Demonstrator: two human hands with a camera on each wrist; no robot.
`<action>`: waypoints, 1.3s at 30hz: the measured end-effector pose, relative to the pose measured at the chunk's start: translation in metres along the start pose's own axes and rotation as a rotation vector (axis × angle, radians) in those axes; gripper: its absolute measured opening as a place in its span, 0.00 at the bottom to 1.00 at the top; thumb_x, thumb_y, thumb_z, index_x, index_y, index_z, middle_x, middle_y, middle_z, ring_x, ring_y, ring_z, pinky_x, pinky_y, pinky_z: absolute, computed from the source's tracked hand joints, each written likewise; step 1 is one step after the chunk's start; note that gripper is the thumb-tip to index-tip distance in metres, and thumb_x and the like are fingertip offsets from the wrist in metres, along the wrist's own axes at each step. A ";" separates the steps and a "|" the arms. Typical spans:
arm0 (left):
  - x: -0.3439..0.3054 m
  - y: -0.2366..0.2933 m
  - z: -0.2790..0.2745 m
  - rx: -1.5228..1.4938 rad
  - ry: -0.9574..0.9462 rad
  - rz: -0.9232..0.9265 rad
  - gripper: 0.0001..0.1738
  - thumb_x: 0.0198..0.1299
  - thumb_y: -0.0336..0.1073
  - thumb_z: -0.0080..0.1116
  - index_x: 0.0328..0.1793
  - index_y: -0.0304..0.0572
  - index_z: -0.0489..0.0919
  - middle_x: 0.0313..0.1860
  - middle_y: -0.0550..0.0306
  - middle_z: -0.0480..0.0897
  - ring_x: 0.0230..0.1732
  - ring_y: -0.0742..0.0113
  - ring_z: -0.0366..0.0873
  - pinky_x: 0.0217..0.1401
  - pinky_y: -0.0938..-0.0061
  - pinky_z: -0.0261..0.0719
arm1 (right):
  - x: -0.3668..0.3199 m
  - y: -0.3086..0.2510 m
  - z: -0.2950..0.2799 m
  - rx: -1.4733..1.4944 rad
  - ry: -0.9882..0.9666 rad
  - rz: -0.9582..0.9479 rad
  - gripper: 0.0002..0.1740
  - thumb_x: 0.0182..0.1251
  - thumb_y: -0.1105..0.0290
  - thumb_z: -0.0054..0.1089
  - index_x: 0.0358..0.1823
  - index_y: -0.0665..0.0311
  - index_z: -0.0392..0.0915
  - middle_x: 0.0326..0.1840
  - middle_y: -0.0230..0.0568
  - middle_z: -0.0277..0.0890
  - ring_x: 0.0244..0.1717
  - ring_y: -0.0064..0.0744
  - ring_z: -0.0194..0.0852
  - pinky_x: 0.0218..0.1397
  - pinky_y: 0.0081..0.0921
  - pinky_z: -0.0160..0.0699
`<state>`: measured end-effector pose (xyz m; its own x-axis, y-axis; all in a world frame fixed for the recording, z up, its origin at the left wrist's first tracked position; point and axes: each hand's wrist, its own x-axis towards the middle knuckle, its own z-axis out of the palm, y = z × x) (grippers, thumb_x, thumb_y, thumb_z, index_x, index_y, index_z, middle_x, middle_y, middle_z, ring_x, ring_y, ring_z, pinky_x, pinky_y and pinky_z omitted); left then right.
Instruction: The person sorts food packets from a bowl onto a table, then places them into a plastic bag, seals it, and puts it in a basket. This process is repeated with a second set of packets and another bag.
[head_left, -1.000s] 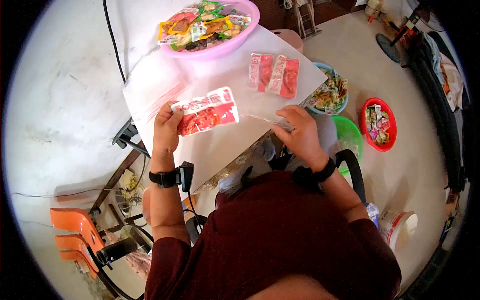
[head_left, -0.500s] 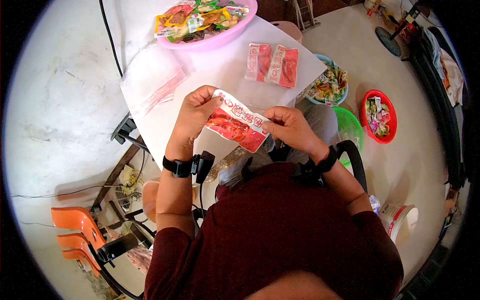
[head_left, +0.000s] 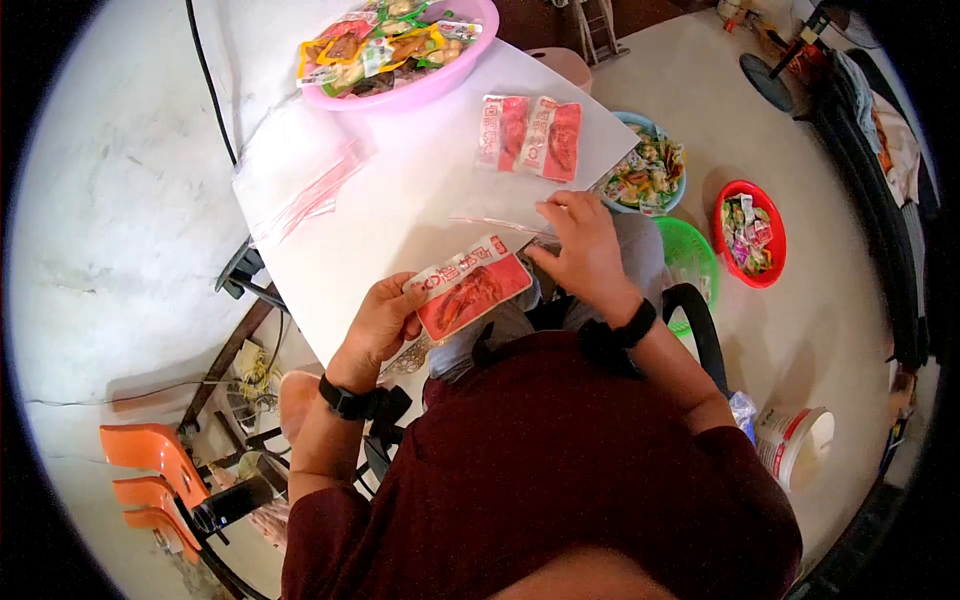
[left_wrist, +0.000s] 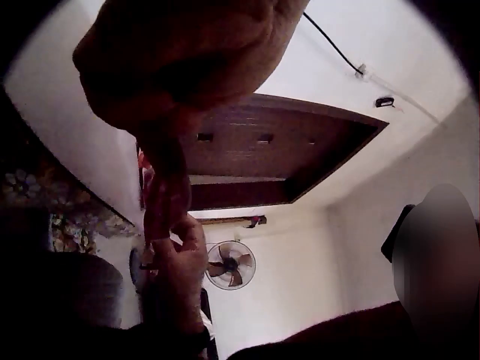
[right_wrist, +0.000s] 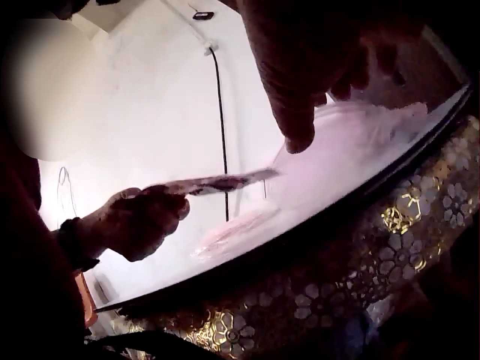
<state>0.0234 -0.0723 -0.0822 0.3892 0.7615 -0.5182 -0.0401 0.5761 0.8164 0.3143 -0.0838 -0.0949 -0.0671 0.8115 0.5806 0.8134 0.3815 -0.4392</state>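
Red packet [head_left: 474, 292], seemingly being positioned, is gripped by left hand [head_left: 378, 322]; any grasp by right hand [head_left: 588, 252], at two o'clock, is unclear; steadiness needed.

Three red-and-white food pouches [head_left: 468, 288]; three basins [head_left: 440, 88] (pink, blue, red); one green basket [head_left: 697, 234]; one white bucket [head_left: 792, 448]; three orange seats [head_left: 150, 450]; one electric fan [left_wrist: 231, 265]; one table [head_left: 400, 180].
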 end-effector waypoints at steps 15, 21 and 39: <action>0.049 -0.014 0.058 -0.347 -0.021 0.135 0.06 0.70 0.31 0.50 0.50 0.46 0.73 0.28 0.65 0.76 0.27 0.76 0.73 0.29 0.78 0.72 | 0.004 0.014 0.016 0.107 0.060 -0.036 0.06 0.55 0.73 0.62 0.35 0.62 0.78 0.34 0.40 0.74 0.37 0.46 0.74 0.40 0.41 0.74; 0.092 -0.006 0.081 -0.397 0.055 0.206 0.07 0.69 0.31 0.50 0.52 0.46 0.74 0.31 0.64 0.77 0.29 0.73 0.74 0.29 0.77 0.71 | 0.008 0.014 0.014 0.137 0.067 -0.033 0.08 0.55 0.74 0.63 0.37 0.62 0.79 0.34 0.40 0.75 0.38 0.46 0.74 0.40 0.40 0.74; 0.140 -0.003 0.104 -0.422 -0.038 0.403 0.18 0.72 0.34 0.47 0.65 0.37 0.70 0.49 0.58 0.79 0.48 0.70 0.77 0.44 0.75 0.79 | 0.011 0.016 0.023 0.193 0.051 -0.006 0.12 0.58 0.74 0.63 0.45 0.61 0.80 0.34 0.41 0.75 0.37 0.46 0.75 0.39 0.40 0.74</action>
<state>0.1737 0.0016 -0.1308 0.2997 0.9385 -0.1718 -0.5521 0.3174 0.7710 0.3128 -0.0587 -0.1118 -0.0385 0.7874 0.6152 0.6867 0.4681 -0.5561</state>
